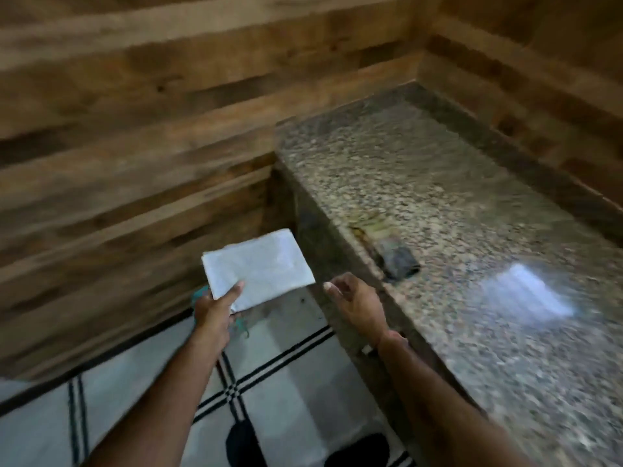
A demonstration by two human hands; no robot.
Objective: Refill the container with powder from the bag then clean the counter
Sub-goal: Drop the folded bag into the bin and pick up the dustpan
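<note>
Holding a folded white cloth (259, 267) by its near corner, the left hand (212, 315) pinches it with the thumb on top and the fingers underneath. The picture is blurred, so it could be paper rather than fabric. It is kept flat and folded, out over the floor (286, 382) just off the table's left edge, probably so a broad, clean face can meet the stone. Something teal (200, 293) peeks out under the same hand at about 7 o'clock of the cloth; I cannot tell what it is.

The right hand (357, 305) hovers at 3 o'clock of the cloth, close to the table edge. Its fingers are loosely curled and it holds nothing, perhaps free to steady or shift things.

The speckled stone table (438, 197) runs away toward 1 o'clock against the wooden wall (135, 129). Near its left edge, at 1 o'clock from the right hand, lies a small dark object (399, 261). Just beyond that is a yellowish smear (367, 225), which may be spilled powder.

Neither the container nor the bag is in view, so the refill cannot be checked. Judging by the cloth in hand, the cleaning step looks to be the one underway, with the smear as its likely target. The dark object may need lifting aside first.
</note>
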